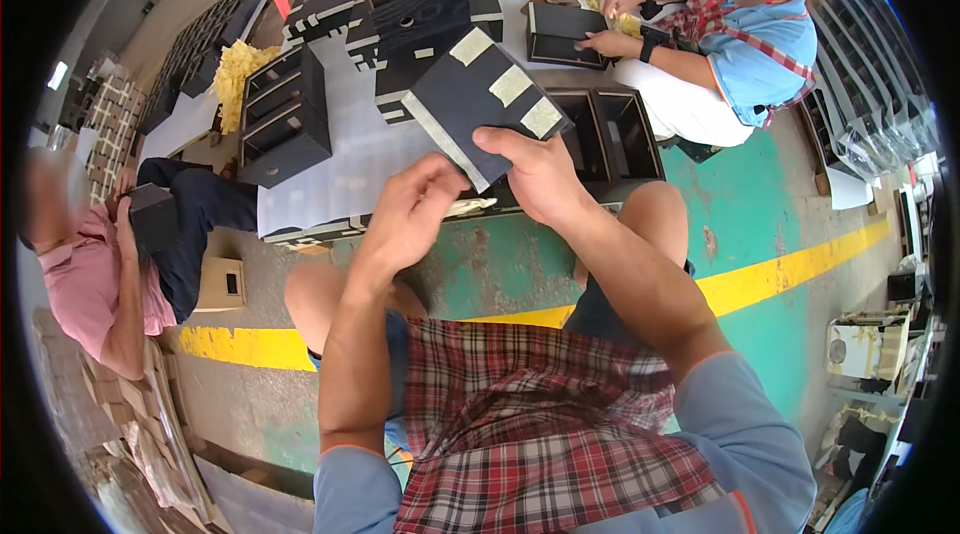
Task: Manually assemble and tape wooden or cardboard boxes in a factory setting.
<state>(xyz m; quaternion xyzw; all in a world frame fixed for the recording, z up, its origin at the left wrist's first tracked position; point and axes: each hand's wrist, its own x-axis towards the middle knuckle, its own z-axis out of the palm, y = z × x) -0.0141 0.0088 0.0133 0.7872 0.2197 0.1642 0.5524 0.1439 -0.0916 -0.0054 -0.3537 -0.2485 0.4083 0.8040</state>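
A flat-faced black box (475, 99) is held up and tilted over the near side of the table. Short cream tape pieces (511, 87) sit along one edge of it, and a long cream tape strip (445, 139) runs along the edge near my left hand. My right hand (535, 174) grips the box at its near right corner, thumb on top, the other fingers hidden beneath. My left hand (410, 209) is closed at the near left edge, fingers curled together; what they pinch is hidden. A pale crumpled strip (470, 206) shows just below the box, beside my left fingertips.
On the white-covered table (350, 154) stand a black three-compartment box (285, 119), stacked taped boxes (415, 9) and open black boxes (625, 134). Yellow crumpled tape (240, 74) lies at left. A co-worker (745, 34) handles a black box (565, 32); another person (95, 274) sits left.
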